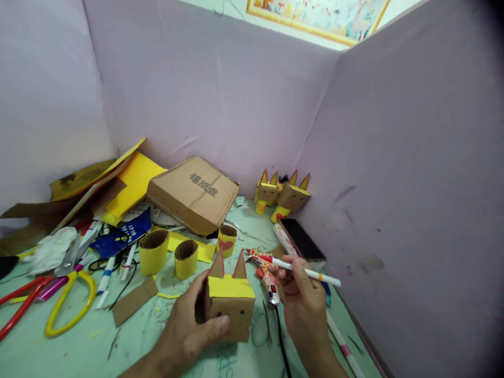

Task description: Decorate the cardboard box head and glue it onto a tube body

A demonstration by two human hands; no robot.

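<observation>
My left hand (191, 321) is wrapped round a cardboard animal head (236, 314), thumb across its front. The head has a yellow top strip, two pointed ears with reddish edges and two dark dot eyes. In my right hand (301, 296) is a white felt-tip marker (305, 270) with a red tip, pointing left above the ears and apart from them. Beneath the marker lies a patterned glue gun (270, 281) with a black cord. Behind the head stand yellow-covered cardboard tubes (153, 260), one of them a small tube (227, 245) with a red heart.
Finished cardboard figures (293, 197) stand in the back corner beside a dark phone (301, 239). A cardboard box (192, 191) leans at the back. Scissors (73, 278) with yellow and red handles, markers, cardboard scraps and yellow paper (134, 181) crowd the left. Lilac walls enclose the table.
</observation>
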